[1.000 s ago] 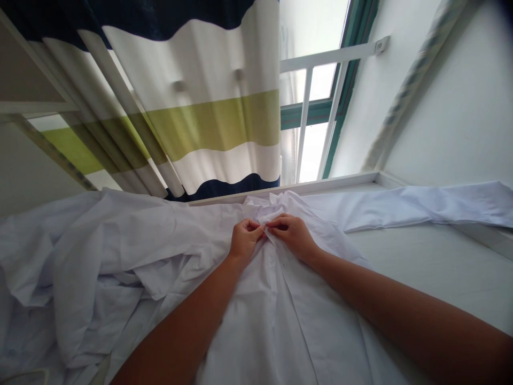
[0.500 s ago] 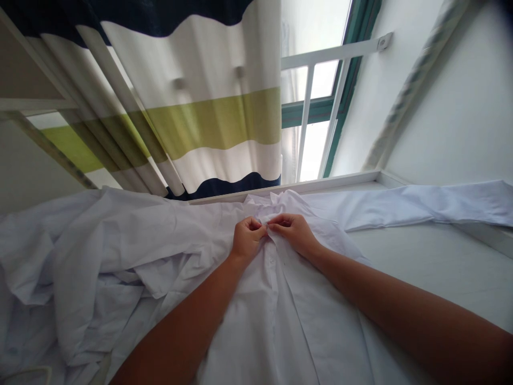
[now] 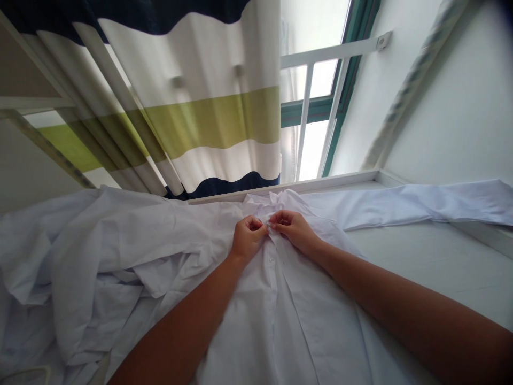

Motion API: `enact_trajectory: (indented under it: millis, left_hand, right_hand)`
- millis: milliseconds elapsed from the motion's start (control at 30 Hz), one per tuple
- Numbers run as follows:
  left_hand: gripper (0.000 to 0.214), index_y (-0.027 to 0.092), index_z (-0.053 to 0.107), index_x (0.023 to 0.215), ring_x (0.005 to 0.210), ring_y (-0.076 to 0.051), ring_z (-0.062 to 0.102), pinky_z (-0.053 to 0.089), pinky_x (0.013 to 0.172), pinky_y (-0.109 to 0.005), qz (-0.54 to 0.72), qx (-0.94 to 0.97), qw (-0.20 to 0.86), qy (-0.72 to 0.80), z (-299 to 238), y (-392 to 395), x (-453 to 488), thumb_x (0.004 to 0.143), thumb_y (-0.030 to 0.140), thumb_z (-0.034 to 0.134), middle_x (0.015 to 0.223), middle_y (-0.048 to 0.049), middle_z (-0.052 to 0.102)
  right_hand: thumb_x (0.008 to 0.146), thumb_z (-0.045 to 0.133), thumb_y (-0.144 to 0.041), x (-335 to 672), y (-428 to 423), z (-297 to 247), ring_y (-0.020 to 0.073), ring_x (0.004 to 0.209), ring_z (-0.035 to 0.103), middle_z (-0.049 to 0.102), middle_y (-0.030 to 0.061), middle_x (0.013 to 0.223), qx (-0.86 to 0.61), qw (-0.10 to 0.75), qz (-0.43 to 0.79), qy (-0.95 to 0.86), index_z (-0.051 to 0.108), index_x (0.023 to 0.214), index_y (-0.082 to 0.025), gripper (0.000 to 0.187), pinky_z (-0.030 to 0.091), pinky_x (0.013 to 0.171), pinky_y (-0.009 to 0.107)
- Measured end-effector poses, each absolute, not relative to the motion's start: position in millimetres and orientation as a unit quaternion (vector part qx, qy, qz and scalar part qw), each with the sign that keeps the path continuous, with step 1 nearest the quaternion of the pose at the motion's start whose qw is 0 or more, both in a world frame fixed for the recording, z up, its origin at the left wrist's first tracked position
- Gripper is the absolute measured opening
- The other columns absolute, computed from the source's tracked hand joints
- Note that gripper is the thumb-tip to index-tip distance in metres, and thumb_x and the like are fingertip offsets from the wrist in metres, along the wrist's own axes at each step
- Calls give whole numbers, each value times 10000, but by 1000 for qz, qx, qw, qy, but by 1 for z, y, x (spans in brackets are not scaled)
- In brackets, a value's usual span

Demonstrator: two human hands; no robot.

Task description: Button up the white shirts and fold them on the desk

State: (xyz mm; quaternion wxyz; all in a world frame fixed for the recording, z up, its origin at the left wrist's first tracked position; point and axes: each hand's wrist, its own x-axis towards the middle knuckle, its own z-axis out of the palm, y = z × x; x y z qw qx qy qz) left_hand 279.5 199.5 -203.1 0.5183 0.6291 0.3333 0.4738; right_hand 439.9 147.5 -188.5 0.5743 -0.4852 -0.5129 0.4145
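Both hands (image 3: 247, 239) (image 3: 295, 230) on shirt (image 3: 288, 321), fastening indistinct

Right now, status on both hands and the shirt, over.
Left hand and right hand both pinched on white shirt front, just below collar. One sleeve stretched right across white surface. Heap of rumpled white cloth left, clear of hands.

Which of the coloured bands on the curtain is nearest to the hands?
The dark navy band at the bottom hem, just above the left hand and right hand pinching the white shirt. The white band and green band hang higher.
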Motion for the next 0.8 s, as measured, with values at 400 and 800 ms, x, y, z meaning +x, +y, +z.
enact_trajectory:
  millis: [400, 800]
  left_hand:
    - [210, 169, 559, 675, 615, -113, 569, 443, 605, -229, 458, 663, 484, 342, -201, 202, 276, 714, 239, 753, 655, 23, 593]
    - [215, 173, 536, 669, 595, -94, 506, 407, 579, -215, 462, 685, 438, 353, -187, 191, 278, 730, 247, 729, 637, 44, 544]
  right_hand:
    - [743, 688, -260, 440, 147, -191, 160, 704, 590, 636, 1, 736, -513, 541, 345, -570, 627, 761, -183, 99, 460, 670, 286]
    - [843, 635, -320, 434, 140, -186, 177, 727, 598, 674, 22, 785, -555, 497, 228, -627, 655, 825, -192, 131, 462, 706, 310]
